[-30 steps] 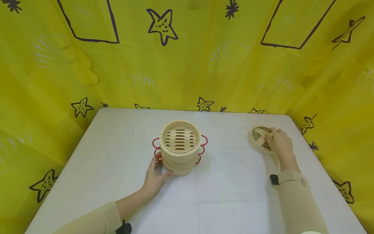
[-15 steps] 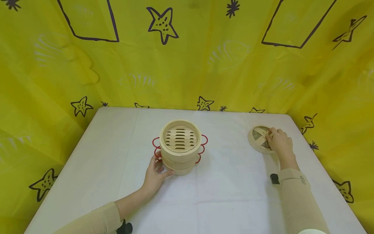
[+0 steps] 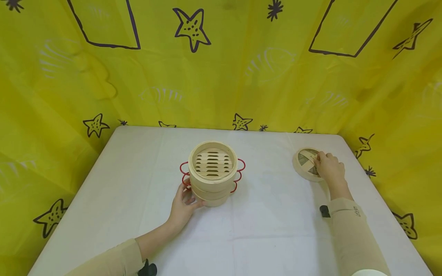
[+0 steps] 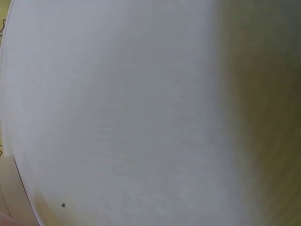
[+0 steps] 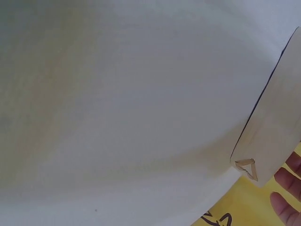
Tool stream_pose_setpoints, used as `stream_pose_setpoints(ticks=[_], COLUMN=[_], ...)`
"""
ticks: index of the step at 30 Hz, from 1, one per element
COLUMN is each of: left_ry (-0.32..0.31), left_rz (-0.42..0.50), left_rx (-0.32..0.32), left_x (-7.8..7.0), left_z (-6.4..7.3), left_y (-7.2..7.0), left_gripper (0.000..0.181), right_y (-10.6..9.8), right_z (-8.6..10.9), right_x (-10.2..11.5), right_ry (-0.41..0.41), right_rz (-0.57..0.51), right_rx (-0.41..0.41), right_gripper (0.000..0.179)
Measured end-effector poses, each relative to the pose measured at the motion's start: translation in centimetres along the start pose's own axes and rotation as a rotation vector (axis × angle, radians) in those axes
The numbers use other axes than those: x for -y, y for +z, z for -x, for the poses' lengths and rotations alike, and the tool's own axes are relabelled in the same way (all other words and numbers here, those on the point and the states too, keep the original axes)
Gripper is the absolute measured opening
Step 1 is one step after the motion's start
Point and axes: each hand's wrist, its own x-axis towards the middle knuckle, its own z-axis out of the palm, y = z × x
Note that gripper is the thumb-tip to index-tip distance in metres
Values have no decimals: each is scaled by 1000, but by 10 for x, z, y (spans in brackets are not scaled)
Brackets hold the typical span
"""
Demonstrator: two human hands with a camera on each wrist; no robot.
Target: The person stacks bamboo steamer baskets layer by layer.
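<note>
Steamer stack [image 3: 212, 186]: pale wood, round, upright on the white surface [image 3: 269, 214], left of centre. Top tier uncovered, slatted floor [image 3: 203, 163] showing, slots running left to right. Red loop handles [image 3: 244, 165] on both sides; three counted on the right.

Lid [image 3: 305, 166]: round, woven top, right way up, well apart from the stack and directly to its right, at about the same depth. Being round, neither piece showed a long axis in plan; the stack's own axis stood vertical. Judged the key relation: the open rim lay leftward from the lid, its top above the lid's level.

Left hand [image 3: 183, 209], nearer the stack: fingers curled around the lower left side, thumb across the front of the bottom tier. Right hand [image 3: 332, 168], nearer the lid: thumb and fingers pinched at the middle of its top. Lid appeared flat on the surface; a slight lift could not be ruled out.

Beyond: beige sleeves [image 3: 352, 237], a small black object [image 3: 324, 211] at the right cuff [image 3: 340, 206], and a yellow curtain [image 3: 221, 76] with dark starfish outlines.

Writing: small dark marks on the right cuff resembled lettering, illegible. No brand or label found on the wood.
</note>
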Motion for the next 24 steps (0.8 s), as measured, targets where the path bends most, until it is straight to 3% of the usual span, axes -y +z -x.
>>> stream_pose_setpoints(ticks=[24], left_ry=[8], left_rz=[-16], left_rx=[-2], left_x=[3], left_z=[1], left_y=[0], left_gripper=[82], right_y=[12], right_z=[2], right_x=[3], right_ry=[-33], right_rz=[74], right_rx=[-63], right_gripper=[23])
